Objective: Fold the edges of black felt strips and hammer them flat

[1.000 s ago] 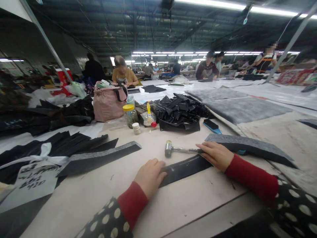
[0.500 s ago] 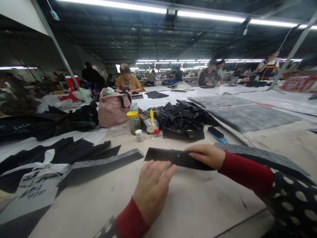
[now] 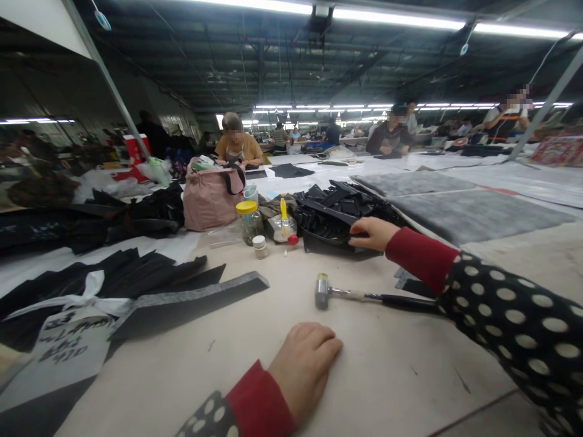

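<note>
My right hand is closed on the near end of a black strip, which reaches across the heap of folded black pieces. Its fingertips are partly hidden against the dark heap. My left hand rests palm down on the pale table, fingers together and curled in, with nothing visible in it. Between the hands lies a hammer with a metal head and black grip, its handle end passing behind my right sleeve. Another strip with a grey fuzzy edge lies to the left.
Left stands a bundle of black pieces tied with white cloth and a handwritten tag. Beyond are a pink bag, a yellow-lidded jar, a small white bottle and a yellow brush. Grey sheets lie right; people work behind.
My right hand has carried the black strip forward to the heap, uncovering the hammer. My left hand has let go of the strip, drawn back towards me and curled its fingers.
</note>
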The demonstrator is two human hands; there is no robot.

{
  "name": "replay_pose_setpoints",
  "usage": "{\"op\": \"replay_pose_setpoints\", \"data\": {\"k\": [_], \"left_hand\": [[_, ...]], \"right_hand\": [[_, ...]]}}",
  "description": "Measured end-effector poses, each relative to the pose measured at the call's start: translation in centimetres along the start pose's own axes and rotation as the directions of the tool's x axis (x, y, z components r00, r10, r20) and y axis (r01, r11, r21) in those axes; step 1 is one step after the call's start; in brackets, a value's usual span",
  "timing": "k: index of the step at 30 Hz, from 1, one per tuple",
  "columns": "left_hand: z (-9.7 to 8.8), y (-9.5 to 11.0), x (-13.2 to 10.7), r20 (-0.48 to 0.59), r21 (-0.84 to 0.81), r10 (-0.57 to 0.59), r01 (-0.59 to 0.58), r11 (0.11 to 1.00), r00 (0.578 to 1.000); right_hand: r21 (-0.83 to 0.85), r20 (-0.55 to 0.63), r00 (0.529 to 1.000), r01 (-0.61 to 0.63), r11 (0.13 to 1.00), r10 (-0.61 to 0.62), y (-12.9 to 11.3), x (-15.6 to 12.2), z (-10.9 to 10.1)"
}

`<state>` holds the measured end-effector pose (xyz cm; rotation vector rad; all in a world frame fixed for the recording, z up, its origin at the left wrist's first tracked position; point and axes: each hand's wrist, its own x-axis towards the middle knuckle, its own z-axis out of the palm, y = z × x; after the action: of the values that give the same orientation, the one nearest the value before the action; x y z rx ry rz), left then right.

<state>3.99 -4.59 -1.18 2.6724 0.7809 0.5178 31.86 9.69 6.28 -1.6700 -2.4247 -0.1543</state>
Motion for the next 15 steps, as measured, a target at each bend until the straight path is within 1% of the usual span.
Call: {"op": "replay_pose_setpoints", "data": {"k": [2,3,5,6,7,8,9,10,11,12,13,15], "left_hand": [[0.1,0.1,0.1,0.015,-0.006,-0.003,0.004,1.000,1.000],[0.2,0.1,0.2,0.019,-0.008,-0.007,0.007,1.000,1.000],[0.2,0.1,0.3,0.021,-0.015,-0.011,0.012,1.000,1.000],[0.2,0.1,0.3,0.019,-0.020,-0.012,0.012,1.000,1.000],[0.2,0.1,0.3,0.017,-0.027,-0.011,0.012,1.000,1.000],[0.1,0.1,0.3,0.014,-0.035,-0.010,0.010,0.999,1.000],[0.1,0.2,0.3,0.009,-0.044,-0.011,0.012,0.999,1.000],[0.1,0.2,0.3,0.003,-0.056,-0.017,0.017,0.998,1.000],[0.1,0.2,0.2,-0.005,-0.071,-0.022,0.022,0.997,1.000],[0.2,0.3,0.2,-0.011,-0.093,-0.028,0.027,0.995,1.000],[0.2,0.3,0.2,-0.016,-0.126,-0.036,0.034,0.991,0.999],[0.2,0.3,0.3,-0.033,-0.243,-0.088,0.077,0.967,0.996]], "right_hand": [[-0.044,0.049,0.998,-0.027,0.999,0.029,0.1,-1.9,2.3],[-0.047,0.055,0.997,-0.049,0.998,0.052,0.3,-2.5,2.9],[-0.020,0.052,0.996,-0.074,0.997,0.075,0.5,-3.0,2.8],[0.045,0.049,0.995,-0.085,0.995,0.083,0.5,-3.0,2.3],[0.152,0.047,0.994,-0.102,0.983,0.096,0.4,-2.9,1.4],[0.291,0.051,0.992,-0.123,0.949,0.113,0.2,-2.8,0.5],[0.439,0.058,0.990,-0.143,0.887,0.130,-0.2,-2.8,-0.6],[0.572,0.068,0.987,-0.158,0.805,0.145,-0.7,-2.8,-1.6],[0.670,0.077,0.985,-0.167,0.723,0.156,-1.2,-2.9,-2.5],[0.727,0.083,0.984,-0.170,0.665,0.160,-1.9,-3.0,-3.2],[0.763,0.086,0.983,-0.169,0.624,0.161,-2.6,-3.3,-3.8],[0.801,0.086,0.984,-0.161,0.577,0.156,-4.2,-4.0,-4.6]]}}
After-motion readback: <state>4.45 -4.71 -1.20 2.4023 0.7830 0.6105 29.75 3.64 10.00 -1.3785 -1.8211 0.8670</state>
